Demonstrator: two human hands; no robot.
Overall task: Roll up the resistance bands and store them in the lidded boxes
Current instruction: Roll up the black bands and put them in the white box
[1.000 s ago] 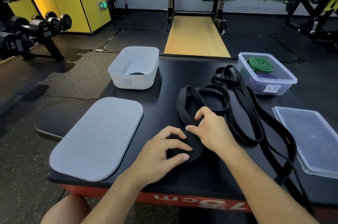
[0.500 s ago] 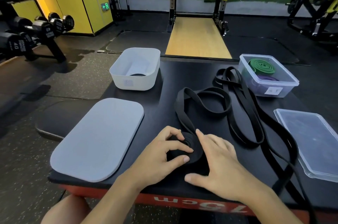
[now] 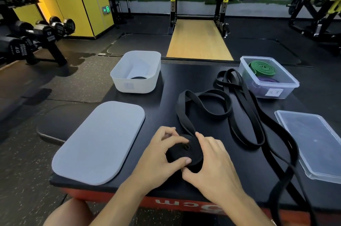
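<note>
A partly rolled black resistance band [image 3: 186,151] lies near the front of the black table [image 3: 193,76]. My left hand [image 3: 162,153] grips the roll from the left, thumb under its near edge. My right hand [image 3: 210,161] holds it from the right, fingers curled along its rim. The band's loose loops [image 3: 212,103] trail away behind the roll. Another long black band [image 3: 245,107] lies to the right and hangs off the front edge. A white box [image 3: 136,74] stands at the back left, its grey lid [image 3: 99,140] flat in front of it.
A clear box [image 3: 267,78] at the back right holds a green roll [image 3: 262,67] and a purple roll [image 3: 267,80]. Its clear lid [image 3: 313,142] lies at the right edge. A dumbbell rack [image 3: 27,37] stands on the floor to the left, a squat rack [image 3: 199,0] beyond the table.
My right hand left the loose loop, came down to the roll and closed round its right side. The roll has grown slightly and the loop has been drawn in.
</note>
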